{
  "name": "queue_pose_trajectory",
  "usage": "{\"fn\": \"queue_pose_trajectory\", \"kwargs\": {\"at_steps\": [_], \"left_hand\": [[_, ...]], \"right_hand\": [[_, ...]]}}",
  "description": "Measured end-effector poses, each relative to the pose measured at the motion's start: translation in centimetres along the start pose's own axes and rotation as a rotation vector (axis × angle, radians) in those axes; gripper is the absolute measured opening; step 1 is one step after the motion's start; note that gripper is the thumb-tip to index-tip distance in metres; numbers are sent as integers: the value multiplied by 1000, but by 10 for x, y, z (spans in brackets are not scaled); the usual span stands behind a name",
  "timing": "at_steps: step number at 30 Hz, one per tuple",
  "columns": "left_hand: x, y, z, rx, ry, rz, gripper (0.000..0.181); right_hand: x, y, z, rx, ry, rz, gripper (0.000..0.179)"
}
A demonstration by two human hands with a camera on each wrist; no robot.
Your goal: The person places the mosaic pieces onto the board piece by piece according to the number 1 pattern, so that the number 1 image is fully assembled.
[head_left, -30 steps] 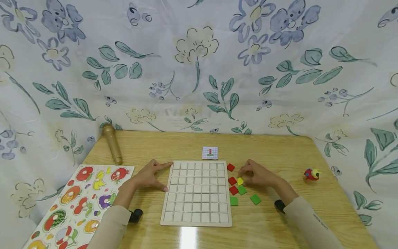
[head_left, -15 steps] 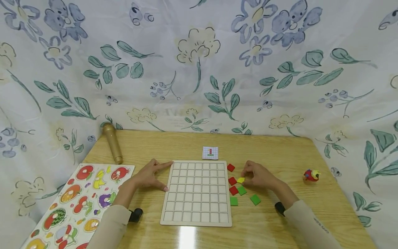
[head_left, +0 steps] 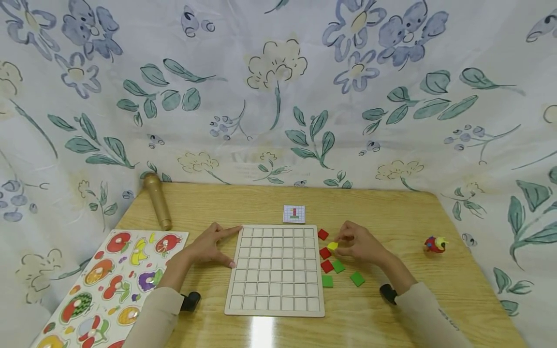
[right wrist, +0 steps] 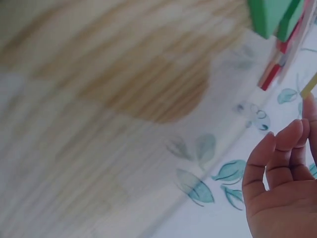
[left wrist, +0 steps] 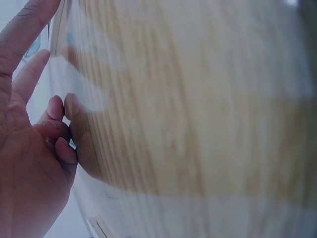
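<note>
One yellow tile (head_left: pixel 332 246), pinched at the right hand's (head_left: pixel 361 244) fingertips!
It juts leftward from thumb and fingers, just beside a red tile (head_left: pixel 324 253), and the gridded board (head_left: pixel 278 269) lies further left again; the tile shows no clear long axis. Right hand's the one at the tile, while the left hand (head_left: pixel 204 245) spreads thumb and forefinger wide against the board's far-left edge.

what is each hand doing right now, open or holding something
Left hand: open, thumb and index finger touching the pale rectangular wooden grid board.
Right hand: holding a thin, flat yellow tile.
</note>
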State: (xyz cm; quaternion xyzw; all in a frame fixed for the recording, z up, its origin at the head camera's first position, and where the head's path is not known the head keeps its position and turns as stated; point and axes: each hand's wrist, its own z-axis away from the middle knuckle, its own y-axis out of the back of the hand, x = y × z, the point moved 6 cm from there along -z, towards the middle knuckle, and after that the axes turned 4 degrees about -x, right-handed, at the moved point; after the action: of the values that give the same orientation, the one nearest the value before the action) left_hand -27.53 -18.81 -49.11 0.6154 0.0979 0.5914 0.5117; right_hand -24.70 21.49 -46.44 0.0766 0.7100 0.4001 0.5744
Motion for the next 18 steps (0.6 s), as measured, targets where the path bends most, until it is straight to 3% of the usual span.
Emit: {"fn": "queue_pose_trajectory", "kwargs": {"at_steps": [11,18], "left_hand": [[-1,-1,0,-2,-7,10,104],[1,0,0,2,-12,-3,105]], "right_hand": [[-18,-10,-14,8,-32,-62,12],[-31,-18,-26,3,42,-23,11]]}}
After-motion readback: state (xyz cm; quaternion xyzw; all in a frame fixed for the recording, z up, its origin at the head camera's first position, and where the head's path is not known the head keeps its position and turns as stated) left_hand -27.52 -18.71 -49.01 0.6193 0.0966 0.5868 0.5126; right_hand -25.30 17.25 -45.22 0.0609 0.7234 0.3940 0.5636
